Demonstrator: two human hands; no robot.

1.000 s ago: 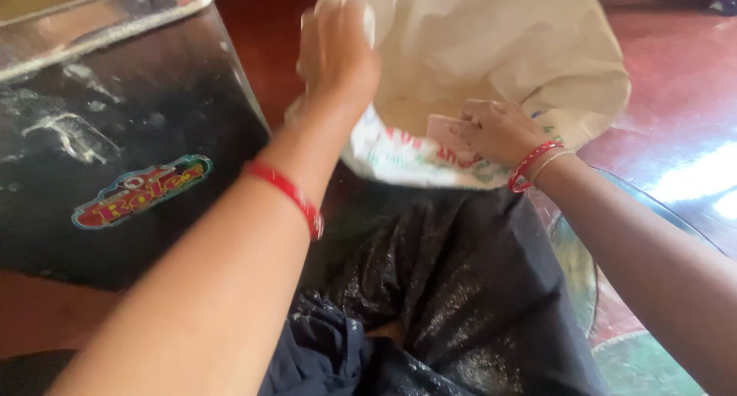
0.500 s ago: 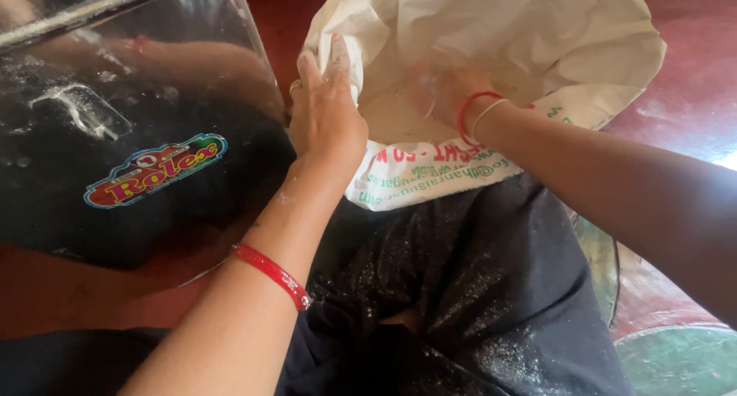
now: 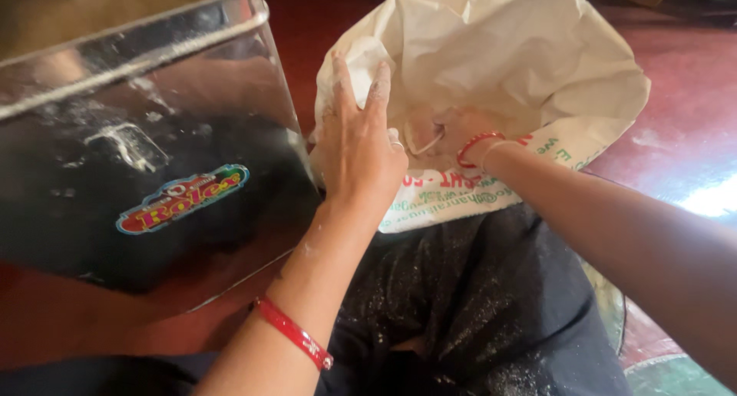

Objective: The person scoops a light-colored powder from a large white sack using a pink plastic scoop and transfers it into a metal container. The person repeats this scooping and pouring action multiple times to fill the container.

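There, on the red floor (image 3: 691,97), the cream woven sack (image 3: 530,66) sat slumped open, its mouth turned toward the person and its printed rim folded outward. The left hand (image 3: 361,146) lay on the near-left edge of the sack's mouth, palm down, its flour-dusted fingers (image 3: 378,85) stretched out together and pressed flat along the cloth there; whether the thumb pinched the rim from underneath I could not tell. The right hand (image 3: 441,131) was reached down inside the sack, just past the folded rim, showing only dimly through the thin inner lining, so I could not tell whether it was closed on anything. A red bangle (image 3: 476,146) ringed its wrist right at the sack's rim, and another red bangle (image 3: 294,334) sat on the left forearm, well back from the sack. Touching or just beside the sack's left side stood a big shiny steel box (image 3: 130,158) with a coloured sticker on its face. Directly in front of the sack, nearer the person, spread a dark cloth (image 3: 468,304) speckled with white powder, the sack's rim resting on its far edge.
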